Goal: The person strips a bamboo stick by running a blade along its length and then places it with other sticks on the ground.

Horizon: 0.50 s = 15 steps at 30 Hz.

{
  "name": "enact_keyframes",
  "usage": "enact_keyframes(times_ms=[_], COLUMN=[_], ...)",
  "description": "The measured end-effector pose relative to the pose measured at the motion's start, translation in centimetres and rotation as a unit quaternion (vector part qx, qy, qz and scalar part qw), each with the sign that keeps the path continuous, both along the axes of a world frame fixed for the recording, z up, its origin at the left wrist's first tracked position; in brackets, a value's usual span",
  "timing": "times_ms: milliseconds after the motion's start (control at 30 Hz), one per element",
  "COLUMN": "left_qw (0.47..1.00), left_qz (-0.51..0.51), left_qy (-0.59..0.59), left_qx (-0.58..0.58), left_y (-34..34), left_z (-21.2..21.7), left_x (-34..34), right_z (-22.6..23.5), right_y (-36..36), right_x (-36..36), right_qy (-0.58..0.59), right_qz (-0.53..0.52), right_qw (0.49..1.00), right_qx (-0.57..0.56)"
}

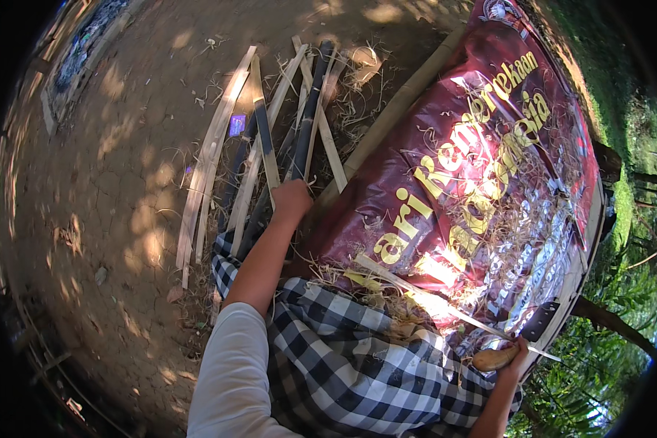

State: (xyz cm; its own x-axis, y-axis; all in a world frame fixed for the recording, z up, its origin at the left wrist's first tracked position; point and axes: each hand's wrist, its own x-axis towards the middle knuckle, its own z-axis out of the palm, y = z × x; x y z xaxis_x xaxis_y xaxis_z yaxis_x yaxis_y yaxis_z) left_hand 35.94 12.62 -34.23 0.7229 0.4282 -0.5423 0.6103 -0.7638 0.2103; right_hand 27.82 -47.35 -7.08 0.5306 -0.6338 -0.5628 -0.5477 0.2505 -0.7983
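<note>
My left hand (292,198) reaches out to a loose pile of split bamboo, closed at the near end of a dark bamboo strip (310,117); its fingertips are partly hidden. Pale bamboo strips (215,153) lie to its left. At the lower right my right hand (517,355) is closed round the wooden handle of a knife (495,358), whose broad dark blade points up and away. A long thin bamboo strip (438,303) slants across in front of me and passes by the right hand; whether the fingers hold it too is unclear.
A checked black-and-white cloth (358,358) covers my lap. Beyond it a maroon banner (416,212) with yellow lettering is spread out, littered with shavings (529,219). A thick bamboo pole (401,106) runs along its left edge. A small purple packet (237,125) lies on the dirt ground.
</note>
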Motion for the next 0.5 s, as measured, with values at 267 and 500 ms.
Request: enact_keyframes(times_ms=[267,500], left_qw=[0.937,0.814], left_qz=[0.148,0.183], left_qy=[-0.021,-0.303], left_qx=[-0.315,-0.46], left_y=[11.7,14.0], left_z=[1.7,10.3], left_x=[-1.6,-2.7], right_z=[-0.8,-1.0], right_y=[-1.0,0.5], right_x=[-0.2,0.3], right_qy=[-0.023,0.01], right_qz=[0.017,0.001], right_qw=[0.999,0.999], right_qx=[0.033,0.039])
